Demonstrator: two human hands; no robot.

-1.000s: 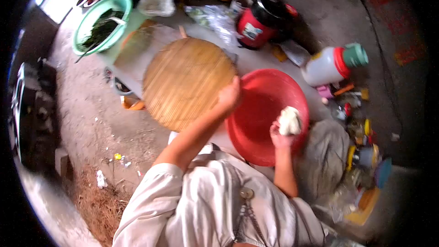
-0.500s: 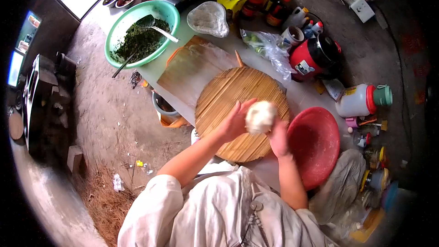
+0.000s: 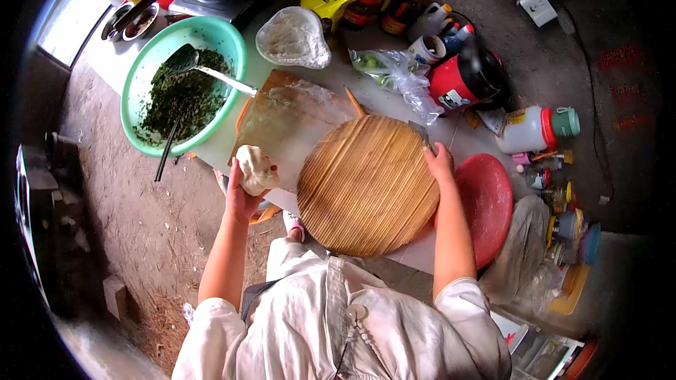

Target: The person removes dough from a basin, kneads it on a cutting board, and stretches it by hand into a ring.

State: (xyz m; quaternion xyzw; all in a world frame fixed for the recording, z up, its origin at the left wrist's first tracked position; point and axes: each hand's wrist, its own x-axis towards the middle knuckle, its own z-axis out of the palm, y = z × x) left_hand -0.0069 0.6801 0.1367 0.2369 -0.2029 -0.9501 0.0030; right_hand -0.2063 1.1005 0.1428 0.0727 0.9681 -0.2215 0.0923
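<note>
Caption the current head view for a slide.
Left grip holds lumpy white dough; right grip touches edge of round brown ribbed wooden board.

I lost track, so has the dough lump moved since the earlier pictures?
Yes, leftward: the dough lump, first over the red basin, is now in the left hand by the near edge of the floured board.

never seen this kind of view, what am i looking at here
No machine here: a person works bare-handed, and every picture comes from one camera worn on the head, looking forward and down. The left hand holds a pale, lumpy piece of what looks like dough. The right hand touches the edge of a round, ribbed tan board. Around it on the pale table are a rectangular, white-dusted wooden board, a red plastic basin and a mint-green bowl of chopped dark greens.
</note>
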